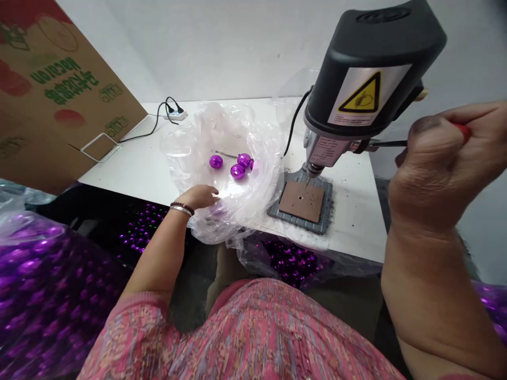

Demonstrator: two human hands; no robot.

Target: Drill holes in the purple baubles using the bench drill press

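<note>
A black drill press stands over a brown plate on a grey metal base. My right hand is wrapped round the press's lever, whose red end shows between the fingers. Left of the press, a clear plastic bag lies spread open on the white table, with several shiny purple balls inside. My left hand is at the bag's near left edge, below the balls; its fingers are partly hidden, and whether they grip anything is unclear.
A printed cardboard box leans at the left, near a power strip with black cables. Below the white table are masses of purple balls, and a big bag of them is at the lower left.
</note>
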